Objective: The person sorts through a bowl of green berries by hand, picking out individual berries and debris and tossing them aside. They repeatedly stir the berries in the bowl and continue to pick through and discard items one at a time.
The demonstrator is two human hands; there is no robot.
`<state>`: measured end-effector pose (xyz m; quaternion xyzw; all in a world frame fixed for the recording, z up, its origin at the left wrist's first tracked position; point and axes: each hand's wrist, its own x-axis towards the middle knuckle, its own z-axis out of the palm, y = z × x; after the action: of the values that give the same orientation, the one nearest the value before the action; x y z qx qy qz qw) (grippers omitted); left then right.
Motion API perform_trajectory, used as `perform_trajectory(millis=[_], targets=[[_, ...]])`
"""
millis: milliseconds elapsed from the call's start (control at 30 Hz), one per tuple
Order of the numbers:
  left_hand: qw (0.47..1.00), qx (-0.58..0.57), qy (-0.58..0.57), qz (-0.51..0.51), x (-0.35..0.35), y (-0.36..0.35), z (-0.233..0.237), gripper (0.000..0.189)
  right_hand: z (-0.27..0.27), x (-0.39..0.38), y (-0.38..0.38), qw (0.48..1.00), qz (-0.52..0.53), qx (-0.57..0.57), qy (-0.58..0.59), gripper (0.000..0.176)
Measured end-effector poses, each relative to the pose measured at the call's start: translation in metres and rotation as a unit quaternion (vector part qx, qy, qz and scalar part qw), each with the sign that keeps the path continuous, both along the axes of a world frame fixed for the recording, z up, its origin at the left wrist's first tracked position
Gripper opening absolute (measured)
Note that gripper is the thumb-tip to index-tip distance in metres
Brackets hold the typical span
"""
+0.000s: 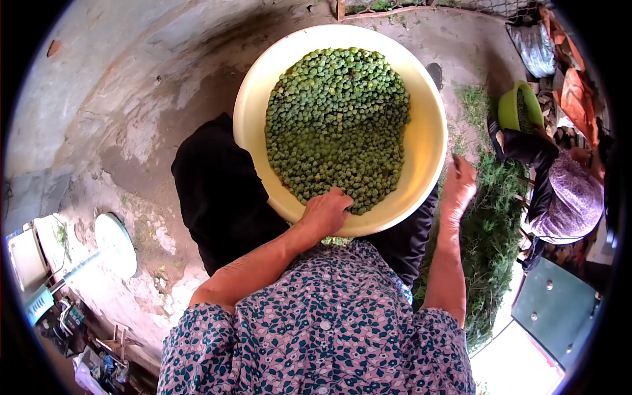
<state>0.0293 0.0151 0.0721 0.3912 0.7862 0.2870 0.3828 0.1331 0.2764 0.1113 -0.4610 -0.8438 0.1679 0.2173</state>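
Berries (339,118) loose in a basin (431,151)

Head: small, green, heaped over the knees (220,187); likely light, firm, apt to roll. Rim best for lifting. Left hand (324,214) touches their near edge, fingers bunched, grip unclear; right hand (462,183), beside the basin, curls, any contents hidden.

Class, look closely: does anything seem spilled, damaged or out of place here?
Nothing looks spilled: the green pieces lie inside the basin, which shows no crack. A few dark specks among the pieces stand out against the green.
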Motion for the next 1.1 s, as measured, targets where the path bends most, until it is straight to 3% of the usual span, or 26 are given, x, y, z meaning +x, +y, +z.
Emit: perform_trajectory(millis=[67, 133, 233, 300, 433, 533, 633, 767, 800, 833, 900, 967, 1033, 1100], targets=[[1.0, 0.0, -0.003, -0.005, -0.001, 0.0, 0.001, 0.02, -0.014, -0.029, -0.017, 0.994, 0.081, -0.068, 0.04, 0.016], [1.0, 0.006, -0.006, -0.013, -0.001, -0.001, 0.002, 0.022, -0.04, -0.056, -0.026, 0.97, 0.074, -0.215, 0.083, 0.019], [1.0, 0.001, -0.025, -0.006, 0.001, 0.0, 0.003, 0.022, -0.093, -0.085, -0.017, 0.964, 0.072, -0.232, 0.106, 0.024], [1.0, 0.006, -0.019, -0.009, 0.003, 0.0, 0.003, 0.023, -0.097, -0.106, -0.017, 0.908, -0.091, -0.392, 0.114, 0.023], [0.999, 0.027, -0.026, -0.013, 0.006, 0.002, 0.007, 0.023, -0.138, -0.125, -0.002, 0.93, -0.115, -0.342, 0.073, 0.023], [0.999, 0.017, -0.032, -0.023, 0.008, 0.005, 0.011, 0.024, -0.135, -0.135, -0.009, 0.973, -0.115, -0.2, 0.023, 0.023], [0.999, 0.013, -0.035, -0.03, 0.01, 0.005, 0.014, 0.024, -0.117, -0.147, -0.018, 0.963, -0.14, -0.232, -0.001, 0.021], [0.999, 0.017, -0.03, -0.032, 0.01, 0.005, 0.01, 0.024, -0.168, -0.138, -0.006, 0.942, -0.138, -0.302, 0.048, 0.017], [0.999, 0.017, -0.025, -0.035, 0.011, 0.004, 0.009, 0.025, -0.146, -0.137, -0.019, 0.97, -0.052, -0.232, 0.044, 0.016], [0.999, 0.016, -0.021, -0.038, 0.012, 0.003, 0.008, 0.025, -0.145, -0.133, -0.028, 0.97, -0.051, -0.232, 0.044, 0.016], [0.999, 0.012, -0.017, -0.048, 0.011, 0.003, 0.008, 0.025, -0.144, -0.126, -0.041, 0.965, 0.127, -0.228, 0.007, 0.016], [0.998, 0.009, -0.014, -0.058, 0.009, 0.004, 0.007, 0.025, -0.138, -0.113, -0.057, 0.954, 0.212, -0.209, 0.009, 0.013], [0.998, 0.006, -0.012, -0.064, 0.011, 0.004, 0.006, 0.025, -0.126, -0.099, -0.066, 0.953, 0.225, -0.204, 0.017, 0.013], [0.998, -0.004, -0.014, -0.058, 0.011, 0.004, 0.008, 0.024, -0.096, -0.087, -0.068, 0.9, 0.087, -0.421, 0.069, 0.014]])
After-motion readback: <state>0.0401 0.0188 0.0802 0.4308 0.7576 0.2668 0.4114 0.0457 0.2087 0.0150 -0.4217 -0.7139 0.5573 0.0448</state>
